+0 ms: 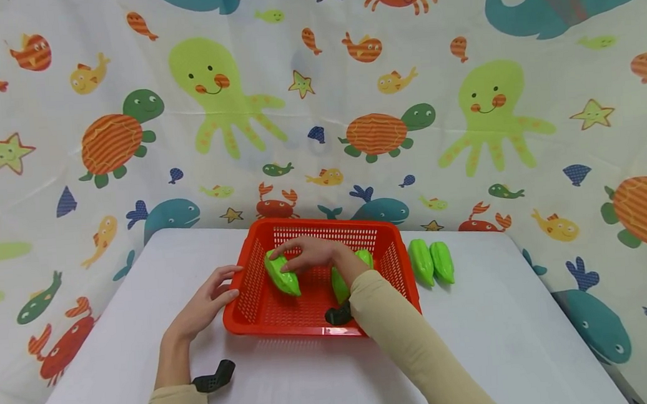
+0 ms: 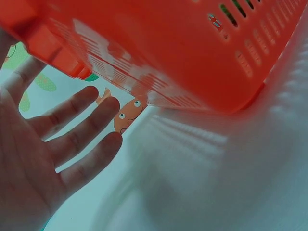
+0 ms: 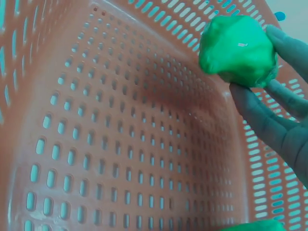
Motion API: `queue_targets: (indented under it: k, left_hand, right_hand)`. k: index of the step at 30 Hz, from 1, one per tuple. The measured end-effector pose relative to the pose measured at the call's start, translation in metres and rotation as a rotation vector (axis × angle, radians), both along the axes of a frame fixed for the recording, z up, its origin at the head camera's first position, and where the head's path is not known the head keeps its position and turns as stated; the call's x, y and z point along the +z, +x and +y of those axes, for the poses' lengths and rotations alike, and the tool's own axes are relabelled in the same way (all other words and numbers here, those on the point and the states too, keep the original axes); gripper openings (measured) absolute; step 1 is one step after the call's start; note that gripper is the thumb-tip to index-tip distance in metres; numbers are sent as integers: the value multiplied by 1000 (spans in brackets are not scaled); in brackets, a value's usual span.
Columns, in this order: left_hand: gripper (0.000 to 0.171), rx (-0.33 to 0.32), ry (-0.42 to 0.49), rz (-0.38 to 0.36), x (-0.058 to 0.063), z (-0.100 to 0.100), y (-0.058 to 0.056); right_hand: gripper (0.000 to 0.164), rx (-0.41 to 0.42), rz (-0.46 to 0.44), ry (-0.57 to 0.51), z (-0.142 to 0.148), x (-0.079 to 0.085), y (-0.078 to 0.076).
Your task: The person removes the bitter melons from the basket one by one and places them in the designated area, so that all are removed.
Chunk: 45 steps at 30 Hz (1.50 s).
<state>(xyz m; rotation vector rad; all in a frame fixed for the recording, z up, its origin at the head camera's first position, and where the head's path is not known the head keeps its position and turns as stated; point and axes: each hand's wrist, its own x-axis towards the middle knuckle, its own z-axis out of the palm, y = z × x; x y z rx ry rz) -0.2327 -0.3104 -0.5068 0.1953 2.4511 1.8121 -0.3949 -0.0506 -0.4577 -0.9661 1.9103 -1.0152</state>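
"With right hand [image 1: 309, 254], pinching what, and where?"
"Pinching a green ridged fruit [image 1: 282, 276], toward nine o'clock within the red basket [image 1: 287, 331]; toward three o'clock, also partly hidden fruit [image 1: 340, 286]."
"And with left hand [image 1: 204, 307]?"
"Touching the rim at nine o'clock, fingers [image 2: 86, 130] nearly straight. Just outside at three o'clock, two loose fruits [image 1: 422, 262] on white table [image 1: 302, 385]."

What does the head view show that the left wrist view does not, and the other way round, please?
Only the head view shows the right hand gripping a green piece, and two loose green pieces on the table to the right of the red basket.
Only the left wrist view shows the left palm and the outer face of the basket's side.
Both show the basket, the left hand, the white tabletop and the sea-animal cloth.
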Motion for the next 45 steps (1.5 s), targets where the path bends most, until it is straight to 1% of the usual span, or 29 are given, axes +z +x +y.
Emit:
queue_targets:
  k: [6, 9, 14, 18, 20, 25, 27, 30, 35, 39, 45]
  left_hand:
    - [58, 11, -10, -1, 1, 1, 1]
    - [58, 9, -11, -3, 2, 1, 1]
    - [58, 4, -16, 1, 3, 1, 0]
    - [58, 0, -22, 13, 4, 0, -1]
    - [58, -2, -19, 15, 4, 0, -1]
    - [57, -3, -18, 22, 5, 0, -2]
    - [57, -4, -20, 24, 5, 0, -2]
    - [57, -1, -18, 21, 5, 0, -2]
    - [59, 5, -20, 16, 5, 1, -1]
    - [59, 4, -3, 12, 4, 2, 1]
    - [59, -2, 3, 15, 4, 4, 3]
  right_hand:
    - [40, -46, -39, -52, 8, 9, -1]
    - [40, -66, -14, -75, 11, 16, 0]
    - [39, -89, 49, -108, 17, 33, 4]
    - [39, -123, 51, -140, 22, 46, 8]
    - [40, -162, 45, -156, 26, 52, 11]
    - [40, -309, 14, -218, 38, 63, 17]
    - [40, -355, 4, -240, 45, 67, 18]
    - [40, -385, 14, -265, 57, 70, 19]
    - [40, -430, 35, -271, 79, 73, 22]
    - [40, -479, -5, -295, 95, 72, 28]
    - [42, -557, -86, -321, 125, 70, 42]
